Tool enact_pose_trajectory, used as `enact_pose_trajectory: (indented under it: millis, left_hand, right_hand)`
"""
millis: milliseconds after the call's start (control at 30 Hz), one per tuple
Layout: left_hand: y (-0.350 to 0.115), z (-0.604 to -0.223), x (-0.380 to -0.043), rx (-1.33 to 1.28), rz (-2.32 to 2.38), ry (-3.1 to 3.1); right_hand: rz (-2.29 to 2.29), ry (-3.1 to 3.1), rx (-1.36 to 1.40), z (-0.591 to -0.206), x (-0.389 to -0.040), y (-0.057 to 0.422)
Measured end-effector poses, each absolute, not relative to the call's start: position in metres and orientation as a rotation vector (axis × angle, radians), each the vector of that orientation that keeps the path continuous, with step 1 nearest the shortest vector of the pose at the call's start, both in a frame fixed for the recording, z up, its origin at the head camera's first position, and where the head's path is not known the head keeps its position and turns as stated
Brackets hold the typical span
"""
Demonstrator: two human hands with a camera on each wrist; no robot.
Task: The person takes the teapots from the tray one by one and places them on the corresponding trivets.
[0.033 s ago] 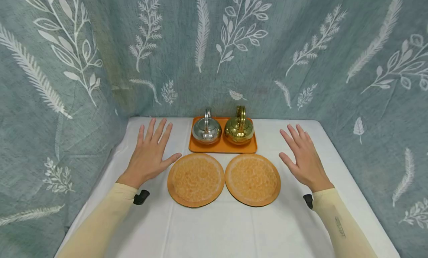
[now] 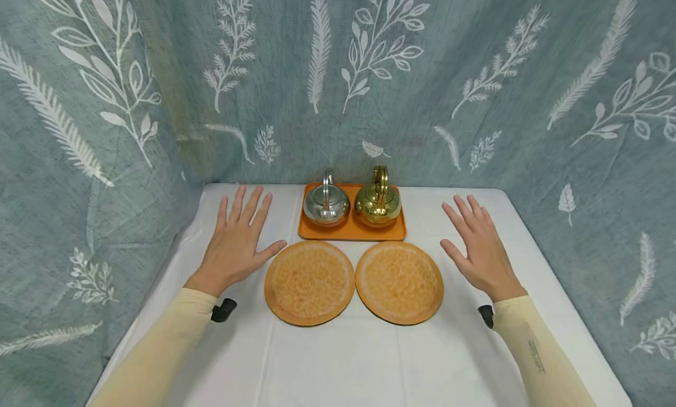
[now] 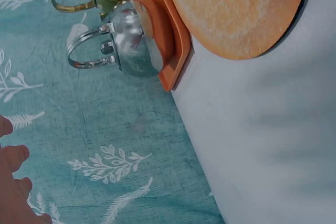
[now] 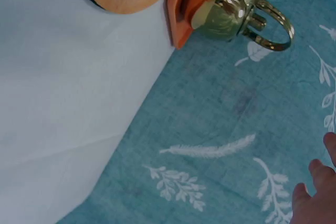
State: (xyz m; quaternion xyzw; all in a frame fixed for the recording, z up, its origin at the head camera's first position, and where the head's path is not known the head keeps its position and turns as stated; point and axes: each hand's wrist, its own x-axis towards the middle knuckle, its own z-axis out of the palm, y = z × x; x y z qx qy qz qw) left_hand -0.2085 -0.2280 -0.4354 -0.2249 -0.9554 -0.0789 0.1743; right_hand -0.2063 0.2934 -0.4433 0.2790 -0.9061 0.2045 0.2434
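Observation:
Both hands are held over the white table with fingers straight and spread, holding nothing. My left hand (image 2: 232,243) is left of a round, pancake-patterned mat (image 2: 310,284), its thumb tip right at the mat's upper left edge. Over on the right, my right hand (image 2: 480,248) is beside a second such mat (image 2: 399,284), with a gap between. Behind the mats, a shiny silver teapot (image 2: 326,207) and a gold teapot (image 2: 377,207) stand upright side by side on an orange tray (image 2: 351,234). Each wrist view catches only fingertips, at a lower corner.
A white cloth covers the table (image 2: 333,366). Blue-green curtains (image 2: 296,143) with white leaf prints enclose its back and both sides. The tray sits near the table's back edge, close to the curtain. The two mats lie side by side, nearly touching, just in front of the tray.

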Motion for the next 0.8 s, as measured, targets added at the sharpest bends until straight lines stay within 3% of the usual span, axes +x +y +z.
enact_pose_trajectory:
  millis: [233,400,567,800]
  left_hand:
    - [-0.228,-0.444,-0.216,-0.604,-0.614,-2.771]
    - [-0.233,-0.464,-0.228,-0.495,-1.521,-2.673]
    - [-0.244,-0.498,-0.246,-0.323,-2.468,-2.130]
    - [-0.248,-0.528,-0.252,-0.232,-2.681,-1.937]
  right_hand:
    - [0.717,-2.474,0.711,-0.446,-0.210,0.288]
    - [0.915,-2.525,0.589,-0.447,-0.215,0.282]
    - [1.259,-2.531,0.426,-0.448,-0.233,0.267]
    - [1.608,-2.410,0.444,-0.450,-0.269,0.249]
